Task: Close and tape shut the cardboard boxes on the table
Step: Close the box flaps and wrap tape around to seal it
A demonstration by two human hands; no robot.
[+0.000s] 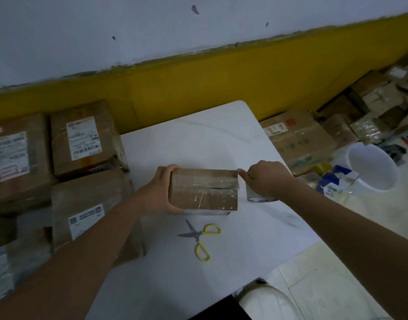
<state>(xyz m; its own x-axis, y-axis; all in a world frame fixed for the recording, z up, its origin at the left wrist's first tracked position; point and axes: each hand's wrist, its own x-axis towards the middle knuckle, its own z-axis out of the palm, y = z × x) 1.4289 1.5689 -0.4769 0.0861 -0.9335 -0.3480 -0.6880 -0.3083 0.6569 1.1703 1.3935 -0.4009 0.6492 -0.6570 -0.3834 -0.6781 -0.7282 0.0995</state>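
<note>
A small brown cardboard box (204,189) lies on the white table (198,144), its flaps down and clear tape shining across its top seam. My left hand (161,190) grips the box's left end, thumb on top and fingers underneath. My right hand (266,179) holds a roll of clear tape (259,196) against the box's right end, with the thumb pressing at the top right corner. Most of the roll is hidden under that hand.
Yellow-handled scissors (201,239) lie open on the table in front of the box. Labelled cardboard parcels (83,144) are stacked along the left edge. More boxes (297,139) and a white bucket (371,167) sit on the floor to the right.
</note>
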